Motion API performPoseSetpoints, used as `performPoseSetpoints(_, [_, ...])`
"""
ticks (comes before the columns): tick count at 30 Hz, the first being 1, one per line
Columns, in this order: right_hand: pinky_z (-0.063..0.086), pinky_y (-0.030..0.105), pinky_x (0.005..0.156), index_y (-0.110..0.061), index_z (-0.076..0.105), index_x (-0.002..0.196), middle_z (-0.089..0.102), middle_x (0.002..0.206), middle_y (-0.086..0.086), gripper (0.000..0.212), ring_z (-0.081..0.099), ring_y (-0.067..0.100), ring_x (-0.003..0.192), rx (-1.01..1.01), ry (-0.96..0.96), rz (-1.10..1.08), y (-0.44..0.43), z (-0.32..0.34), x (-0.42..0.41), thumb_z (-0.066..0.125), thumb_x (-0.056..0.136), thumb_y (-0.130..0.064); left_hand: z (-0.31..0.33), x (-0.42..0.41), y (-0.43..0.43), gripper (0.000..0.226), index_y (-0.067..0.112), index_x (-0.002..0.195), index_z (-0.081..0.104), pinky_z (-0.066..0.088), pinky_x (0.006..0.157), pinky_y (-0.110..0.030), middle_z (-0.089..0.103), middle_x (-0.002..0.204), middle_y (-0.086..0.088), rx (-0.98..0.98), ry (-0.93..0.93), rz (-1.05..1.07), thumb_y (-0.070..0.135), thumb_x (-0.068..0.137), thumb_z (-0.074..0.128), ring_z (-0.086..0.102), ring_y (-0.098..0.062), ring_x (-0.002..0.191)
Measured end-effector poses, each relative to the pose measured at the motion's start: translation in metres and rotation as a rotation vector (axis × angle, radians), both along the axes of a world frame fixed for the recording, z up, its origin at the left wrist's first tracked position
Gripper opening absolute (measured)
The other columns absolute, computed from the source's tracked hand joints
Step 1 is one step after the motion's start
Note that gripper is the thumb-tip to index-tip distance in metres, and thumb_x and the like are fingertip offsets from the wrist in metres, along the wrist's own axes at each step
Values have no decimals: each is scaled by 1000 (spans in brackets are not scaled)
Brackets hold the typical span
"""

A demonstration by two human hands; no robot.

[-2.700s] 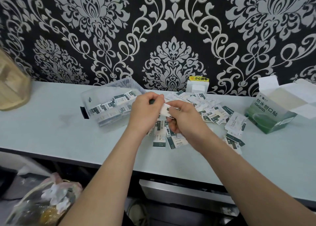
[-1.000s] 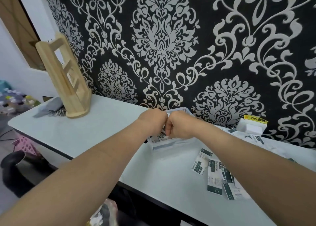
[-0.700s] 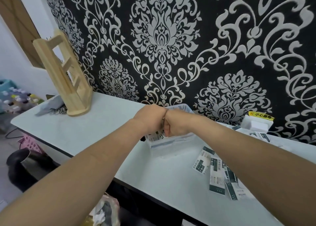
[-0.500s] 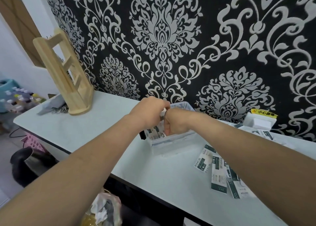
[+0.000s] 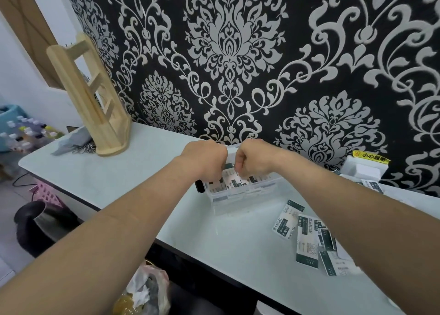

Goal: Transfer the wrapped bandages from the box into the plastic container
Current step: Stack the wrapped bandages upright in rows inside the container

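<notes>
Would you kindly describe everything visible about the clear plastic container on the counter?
The plastic container is a clear, open-topped rectangular tub of what looks like rigid plastic, upright on the pale counter by the patterned wall. Wrapped bandages lie inside. The left hand and right hand reach in over its rim.

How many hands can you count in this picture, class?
2. The left hand is over the left end of the plastic container, the right hand beside it over the middle. No others show.

Left of the left hand, tabletop runs free up to the wooden rack. Right of the right hand lie scattered bandage packets; the wall stands just behind both.
</notes>
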State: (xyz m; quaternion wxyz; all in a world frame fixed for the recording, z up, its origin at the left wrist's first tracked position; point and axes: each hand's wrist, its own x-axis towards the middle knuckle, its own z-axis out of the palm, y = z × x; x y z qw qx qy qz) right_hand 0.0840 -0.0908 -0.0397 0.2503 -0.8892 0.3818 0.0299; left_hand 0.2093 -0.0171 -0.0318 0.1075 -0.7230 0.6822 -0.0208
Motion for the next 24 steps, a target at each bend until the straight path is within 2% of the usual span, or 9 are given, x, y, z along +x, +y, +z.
performPoseSetpoints(4, [56, 34, 86, -19, 68, 74, 70, 88, -2, 19, 66, 15, 88, -32, -26, -40, 1, -8, 3, 68, 81, -1, 0, -1, -1, 18, 23, 96, 70, 42, 58, -29, 56, 77, 5, 60, -9, 3, 19, 81, 62, 55, -19, 74])
performPoseSetpoints(10, [57, 35, 83, -15, 73, 86, 72, 93, 3, 13, 67, 18, 89, -34, -25, -46, 4, -13, 9, 63, 84, -8, -2, -3, -4, 14, 23, 94, 68, 42, 61, -29, 49, 71, 7, 88, -50, 7, 27, 81, 72, 51, -16, 69])
performPoseSetpoints(12, [56, 30, 74, -15, 71, 86, 71, 90, 0, 12, 66, 17, 86, -36, -28, -40, 5, -12, 9, 61, 85, -8, -2, -5, -5, 13, 23, 95, 68, 42, 63, -30, 46, 70, 8, 65, -60, 8, 26, 82, 70, 51, -17, 73])
performPoseSetpoints(14, [47, 21, 61, -19, 69, 86, 66, 83, -6, 14, 61, 13, 80, -41, -39, -34, 5, -9, 7, 62, 86, -6, -1, -7, -5, 13, 24, 97, 68, 42, 65, -31, 42, 70, 8, 39, -67, 7, 25, 84, 68, 50, -18, 74])
performPoseSetpoints(16, [41, 17, 57, -20, 69, 86, 60, 78, -11, 16, 58, 10, 77, -41, -63, -36, 3, -8, 4, 64, 86, -5, -3, -9, -5, 13, 24, 98, 67, 41, 65, -31, 41, 70, 8, 22, -72, 13, 22, 85, 65, 48, -17, 72])
performPoseSetpoints(20, [46, 23, 69, -22, 65, 77, 63, 81, -8, 22, 61, 13, 87, -44, -84, -52, -1, -9, 0, 63, 86, -2, -4, -9, -4, 18, 24, 100, 68, 41, 64, -31, 47, 74, 6, 5, -42, 30, 16, 85, 61, 49, -18, 72])
performPoseSetpoints(24, [50, 27, 79, -24, 64, 77, 68, 92, -3, 26, 63, 16, 96, 21, -99, -29, 4, -6, -5, 60, 86, 0, 0, -5, -5, 18, 23, 96, 70, 42, 62, -32, 58, 85, 2, -56, 94, 67, 15, 83, 60, 54, -21, 79])
